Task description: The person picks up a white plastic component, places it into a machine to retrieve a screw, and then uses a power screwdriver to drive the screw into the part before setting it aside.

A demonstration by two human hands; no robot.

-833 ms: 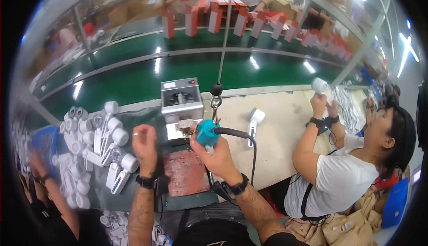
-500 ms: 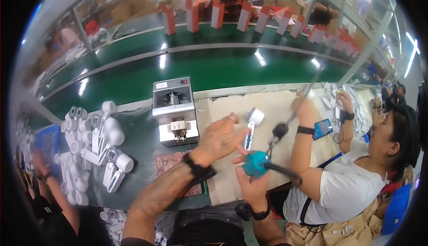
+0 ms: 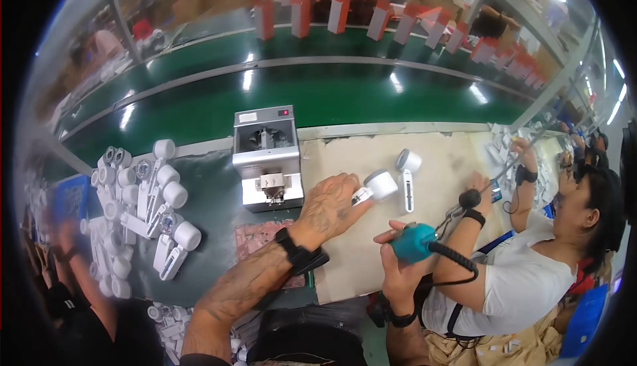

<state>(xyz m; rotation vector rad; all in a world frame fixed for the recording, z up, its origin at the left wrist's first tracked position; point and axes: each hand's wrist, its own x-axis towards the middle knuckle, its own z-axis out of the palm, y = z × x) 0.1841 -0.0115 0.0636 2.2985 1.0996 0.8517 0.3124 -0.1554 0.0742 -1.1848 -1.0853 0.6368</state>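
My left hand is closed around the short handle of a white handheld device with a round, drum-shaped head. The head points away to the right, and my fingers cover part of the handle. In my right hand is a teal electric screwdriver, joined to a black coiled cable and a hanging cord. Its tip is hidden from me. A second white device lies on the tan board, just right of the held one, its head at the far end.
A silver screw-feeding machine stands left of the board. Many white devices are piled further left. A co-worker sits close on my right, near a phone. Orange-and-white boxes line the far green conveyor.
My left hand, earlier with fingers apart near a lying device, now grips one. Another device lies to its right. My screwdriver has shifted right, and the co-worker's nearer hand has drawn back toward the phone.
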